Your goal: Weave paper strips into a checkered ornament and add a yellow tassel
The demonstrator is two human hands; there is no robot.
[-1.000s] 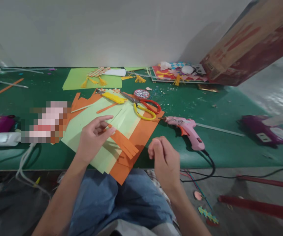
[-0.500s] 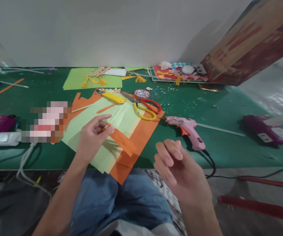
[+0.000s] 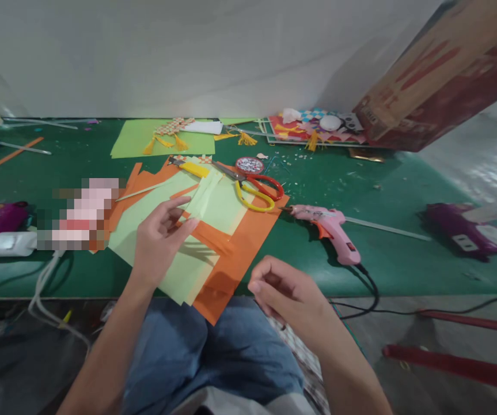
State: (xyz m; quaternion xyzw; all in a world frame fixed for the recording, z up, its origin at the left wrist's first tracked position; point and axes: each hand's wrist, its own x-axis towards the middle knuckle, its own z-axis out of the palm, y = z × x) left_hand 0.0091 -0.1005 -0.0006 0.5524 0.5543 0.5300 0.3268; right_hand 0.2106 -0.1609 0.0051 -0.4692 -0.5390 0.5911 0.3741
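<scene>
Strips of orange paper (image 3: 209, 237) lie between the thumb and bent fingers of my left hand (image 3: 157, 245), the thumb tip pressing down near their upper end while the fingers arch over, half curled. From that pinch the orange runs away toward the lower right, above the pale green sheets (image 3: 138, 230), throwing finger-like shadows on them, and its far end comes over the large orange sheet (image 3: 254, 242). A bunch of pale green strips (image 3: 205, 196) slants the other way from the same fingertips, up toward the scissors; whether I grip those as well I cannot tell. My right hand (image 3: 289, 291) is near the front edge of the green table (image 3: 386, 184), apart from the paper, its fingers loosely folded in and the thumb drawn up to the forefinger; I cannot tell whether anything thin is caught there. Beyond the strips, the yellow cutter (image 3: 194, 168) lies on the paper, and beside it rest the scissors (image 3: 239, 176), one handle red and one yellow, the loops spread apart. Just behind them is a small round dish (image 3: 249, 165) full of pale bits. To the right of the sheets lies the pink glue gun (image 3: 323, 222), nozzle toward the orange corner, a long glue stick (image 3: 386, 227) out of its back. At the rear, a checkered woven piece (image 3: 173, 125) with yellow tassels sits on bright green paper (image 3: 133, 138).
</scene>
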